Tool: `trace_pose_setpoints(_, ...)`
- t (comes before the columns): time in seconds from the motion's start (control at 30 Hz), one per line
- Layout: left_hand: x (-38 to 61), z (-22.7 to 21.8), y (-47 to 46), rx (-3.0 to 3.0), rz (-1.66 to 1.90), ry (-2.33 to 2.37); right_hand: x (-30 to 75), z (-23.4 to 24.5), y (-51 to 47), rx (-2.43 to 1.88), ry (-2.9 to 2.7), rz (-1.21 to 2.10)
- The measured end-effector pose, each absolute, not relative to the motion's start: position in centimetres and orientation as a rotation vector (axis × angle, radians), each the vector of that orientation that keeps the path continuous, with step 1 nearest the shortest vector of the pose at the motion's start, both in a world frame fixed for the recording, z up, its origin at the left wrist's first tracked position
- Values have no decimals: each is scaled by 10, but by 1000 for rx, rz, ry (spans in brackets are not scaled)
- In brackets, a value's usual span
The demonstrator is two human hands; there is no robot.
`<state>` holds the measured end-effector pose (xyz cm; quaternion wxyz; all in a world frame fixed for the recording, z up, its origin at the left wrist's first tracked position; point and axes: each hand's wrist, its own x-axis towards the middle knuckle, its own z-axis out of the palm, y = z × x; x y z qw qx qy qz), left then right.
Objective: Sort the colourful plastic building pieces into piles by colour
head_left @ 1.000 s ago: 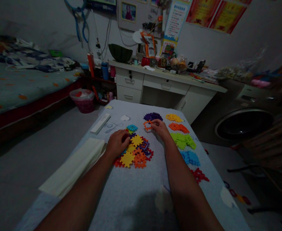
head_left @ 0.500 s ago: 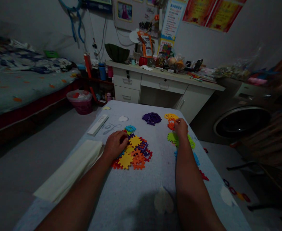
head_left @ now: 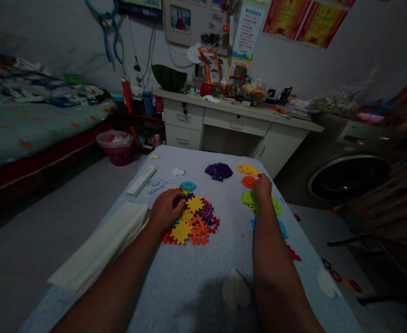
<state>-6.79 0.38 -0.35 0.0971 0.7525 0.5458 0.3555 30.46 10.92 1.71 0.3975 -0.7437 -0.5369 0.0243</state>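
Observation:
A mixed heap of toothed plastic building pieces [head_left: 194, 204] in yellow, orange, red, purple and blue lies at mid-table. My left hand [head_left: 166, 209] rests at its left edge with fingers curled in; whatever lies between them is hidden. On the right, my right hand [head_left: 263, 187] is just beside the small orange pile [head_left: 248, 181], its fingers loosely bent and no piece seen in them. Behind this is a yellow pile [head_left: 247, 169]. Green pieces [head_left: 248, 199] lie partly under my right wrist, and blue pieces [head_left: 283, 229] and red pieces [head_left: 293, 253] lie by the forearm.
A purple pile [head_left: 219, 171] lies toward the table's far end. A white box [head_left: 141, 181] and a folded pale cloth [head_left: 102, 247] are at the left edge. Beyond stand a desk [head_left: 184, 113], a washing machine [head_left: 349, 162] and a pink bin [head_left: 116, 148].
The orange piece that was at my right fingertips now lies flat on the orange pile. My right hand has shifted slightly right and away from it. The left hand stays put.

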Motion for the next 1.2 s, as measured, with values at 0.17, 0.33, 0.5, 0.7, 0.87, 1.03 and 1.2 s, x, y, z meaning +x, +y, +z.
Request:
trace_pose_setpoints(0.17, -66, -1, 2, 2223, 1041, 1641, 279, 35, 108, -1836, -1409, 107)
trace_pose_setpoints(0.33, -66, 0, 2, 2198, 1048, 1640, 209, 37, 104, -1482, -1807, 421)
trace_pose_setpoints(0.5, -66, 0, 2, 2205, 1040, 1646, 142, 23, 85, -1237, -2262, 571)
trace_pose_setpoints(0.7, -66, -2, 2, 2213, 1051, 1644, 117, 13, 69, -1355, -2421, 591)
trace_pose_setpoints(0.87, -67, -4, 3, 2232, 1057, 1642, 117, 15, 69, -1375, -2454, 590)
trace_pose_setpoints(1.03, -66, -2, 3, 2229, 1054, 1641, 117, 12, 72, -1353, -2331, 588)
trace_pose_setpoints(1.2, -66, -2, 3, 2219, 1055, 1631, 121, 4, 80, -1251, -2121, 631)
